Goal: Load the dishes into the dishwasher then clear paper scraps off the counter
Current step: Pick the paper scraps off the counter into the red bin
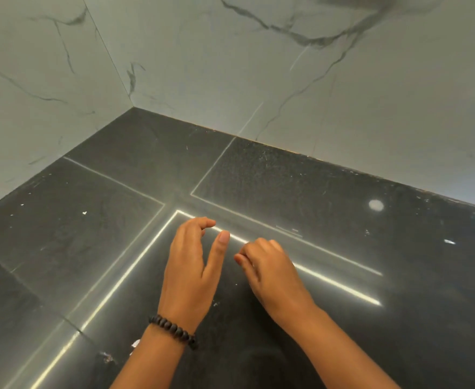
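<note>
Hovering both hands over the black bench, left hand (191,265) loosely spread, right hand (270,265) curled holding nothing we can see, we risk brushing tiny paper scraps (449,242) at three o'clock onto the floor.

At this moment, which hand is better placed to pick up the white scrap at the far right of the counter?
The right hand. The white paper scrap lies on the dark counter to its right. The left hand, cupped and holding nothing visible, would have to cross over it.
</note>
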